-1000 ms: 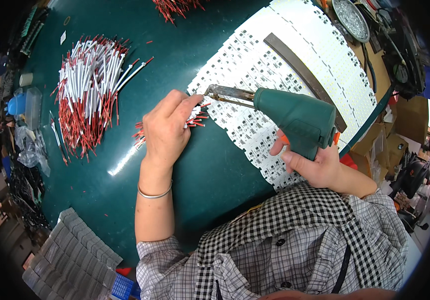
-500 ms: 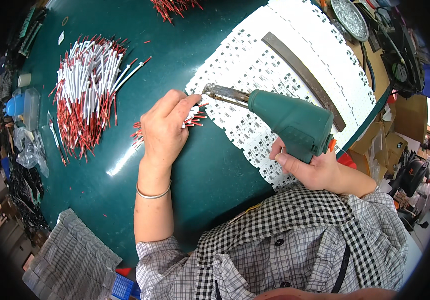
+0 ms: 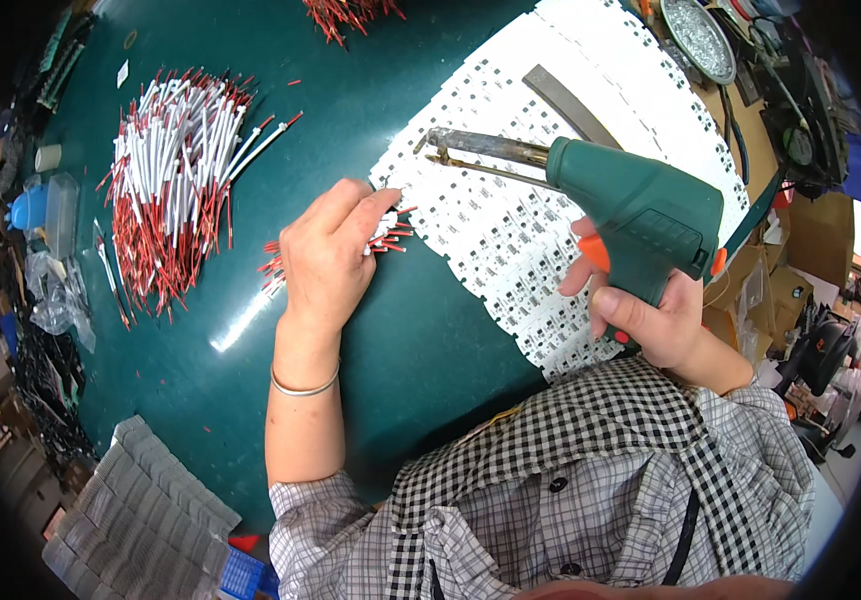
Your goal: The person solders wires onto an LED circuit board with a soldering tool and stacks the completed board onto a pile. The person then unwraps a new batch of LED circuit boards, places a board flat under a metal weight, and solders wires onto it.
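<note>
While the right hand (image 3: 656,320) wraps its grip firmly around the handle of a dark-green plastic soldering gun (image 3: 641,200) with an orange trigger (image 3: 594,253), right of the frame's centre, the gun's thin, darkened metal nose points left, its tip in the picture over the left part of a broad white sheet of circuit boards (image 3: 511,250) dotted with small black marks. This sheet lies on a glossy green table (image 3: 431,330), reaching from the centre to the upper right of the frame.

Left of centre, the left hand (image 3: 329,250) has its fingers bent and thumb tucked in over a small bundle of short red-and-white wires (image 3: 389,236), whose ends show on both sides of the hand; its forefinger points toward the left edge of the sheet. How tightly this grip is closed, and whether it has hold of a wire, I cannot tell.

A long dark flat strip (image 3: 571,105) lies on the sheet, partly hidden behind the gun. A large heap of white-sleeved red wires (image 3: 176,190) lies at the upper left, and a grey ridged stack (image 3: 141,500) stands at the lower left.
</note>
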`<action>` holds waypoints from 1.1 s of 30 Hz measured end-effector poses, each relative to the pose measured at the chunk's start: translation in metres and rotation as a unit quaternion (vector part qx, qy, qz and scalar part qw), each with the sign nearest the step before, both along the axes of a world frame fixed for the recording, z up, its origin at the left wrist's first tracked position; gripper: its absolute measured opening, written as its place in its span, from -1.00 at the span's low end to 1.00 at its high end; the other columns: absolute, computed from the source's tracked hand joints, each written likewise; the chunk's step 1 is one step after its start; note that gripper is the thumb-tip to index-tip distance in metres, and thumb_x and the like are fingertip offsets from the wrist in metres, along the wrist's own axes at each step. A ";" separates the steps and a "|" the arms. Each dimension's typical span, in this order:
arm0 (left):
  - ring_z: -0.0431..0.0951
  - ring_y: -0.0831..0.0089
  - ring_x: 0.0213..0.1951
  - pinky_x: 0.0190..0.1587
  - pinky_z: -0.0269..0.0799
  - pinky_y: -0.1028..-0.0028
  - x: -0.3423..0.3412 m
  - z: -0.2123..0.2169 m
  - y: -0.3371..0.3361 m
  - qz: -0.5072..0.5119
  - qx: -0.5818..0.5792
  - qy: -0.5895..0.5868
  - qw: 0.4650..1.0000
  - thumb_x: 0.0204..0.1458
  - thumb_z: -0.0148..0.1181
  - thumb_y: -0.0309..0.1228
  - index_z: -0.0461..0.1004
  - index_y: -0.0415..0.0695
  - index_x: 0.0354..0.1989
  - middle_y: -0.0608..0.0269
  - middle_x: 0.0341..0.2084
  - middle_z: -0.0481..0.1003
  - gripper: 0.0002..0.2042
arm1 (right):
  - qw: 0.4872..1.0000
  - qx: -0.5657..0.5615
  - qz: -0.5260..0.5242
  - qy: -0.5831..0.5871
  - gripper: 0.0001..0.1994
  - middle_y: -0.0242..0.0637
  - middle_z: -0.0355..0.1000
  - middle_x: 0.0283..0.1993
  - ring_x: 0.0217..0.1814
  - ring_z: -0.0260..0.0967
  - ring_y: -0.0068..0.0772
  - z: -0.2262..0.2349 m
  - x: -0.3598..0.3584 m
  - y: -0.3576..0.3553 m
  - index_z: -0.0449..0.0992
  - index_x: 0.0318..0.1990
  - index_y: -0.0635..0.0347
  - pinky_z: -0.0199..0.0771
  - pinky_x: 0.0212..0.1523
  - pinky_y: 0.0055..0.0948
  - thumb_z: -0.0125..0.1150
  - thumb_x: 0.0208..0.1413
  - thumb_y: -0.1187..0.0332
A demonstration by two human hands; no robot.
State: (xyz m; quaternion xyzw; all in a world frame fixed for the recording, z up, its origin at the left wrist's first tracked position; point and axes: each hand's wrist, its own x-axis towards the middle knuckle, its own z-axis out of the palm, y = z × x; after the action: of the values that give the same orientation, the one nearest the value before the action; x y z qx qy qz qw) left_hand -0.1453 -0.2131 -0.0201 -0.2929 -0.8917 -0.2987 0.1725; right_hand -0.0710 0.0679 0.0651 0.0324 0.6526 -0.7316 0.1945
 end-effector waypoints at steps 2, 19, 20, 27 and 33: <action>0.54 0.30 -0.44 -0.47 0.43 0.42 0.003 0.002 -0.001 0.008 -0.018 -0.046 0.999 -0.44 0.05 -0.82 0.58 -0.14 -0.30 0.23 -0.46 0.49 -0.55 | 1.000 -0.010 -0.021 0.011 -0.61 -0.13 0.48 -0.19 -0.36 0.40 -0.59 -0.002 0.001 -0.003 0.28 0.09 0.35 0.47 -0.48 -0.63 0.18 0.10 0.54; 0.47 0.36 -0.52 -0.57 0.36 0.40 0.003 0.000 -0.001 0.002 -0.012 0.002 1.000 -0.37 0.14 -0.73 0.54 -0.12 -0.34 0.30 -0.52 0.42 -0.66 | 0.992 0.089 0.086 0.017 -0.76 -0.31 0.47 -0.29 -0.28 0.41 -0.56 -0.012 0.006 -0.012 0.42 -0.11 0.32 0.46 -0.23 -0.52 0.19 0.04 0.60; 0.47 0.36 -0.52 -0.57 0.36 0.39 0.002 -0.001 -0.001 0.001 -0.011 0.005 1.000 -0.37 0.14 -0.73 0.54 -0.12 -0.35 0.30 -0.53 0.42 -0.66 | 0.996 0.063 0.064 0.016 -0.75 -0.29 0.47 -0.28 -0.28 0.42 -0.55 -0.013 0.007 -0.012 0.40 -0.09 0.32 0.47 -0.27 -0.53 0.19 0.05 0.59; 0.54 0.30 -0.43 -0.46 0.45 0.41 0.003 0.001 -0.001 0.000 -0.021 -0.026 0.999 -0.44 0.07 -0.80 0.57 -0.15 -0.29 0.23 -0.46 0.49 -0.56 | 1.000 0.005 -0.022 0.009 -0.50 -0.05 0.40 -0.03 -0.30 0.46 -0.39 0.000 0.002 0.002 0.26 0.13 0.44 0.49 -0.49 -0.54 0.24 0.05 0.46; 0.53 0.29 -0.43 -0.45 0.43 0.41 0.002 0.003 0.007 -0.008 -0.011 -0.022 1.000 -0.43 0.09 -0.79 0.56 -0.16 -0.30 0.21 -0.46 0.48 -0.58 | 0.981 0.041 -0.155 0.106 -0.39 0.06 0.46 -0.19 -0.63 0.36 -0.47 0.016 -0.007 0.042 0.23 0.11 0.59 0.38 -0.61 -0.62 0.23 -0.02 0.30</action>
State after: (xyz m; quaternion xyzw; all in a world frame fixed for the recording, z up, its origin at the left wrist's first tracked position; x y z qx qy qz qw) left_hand -0.1434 -0.2062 -0.0172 -0.2955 -0.8962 -0.2962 0.1475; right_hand -0.0780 0.1097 0.0813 0.0635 0.6857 -0.7251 0.0072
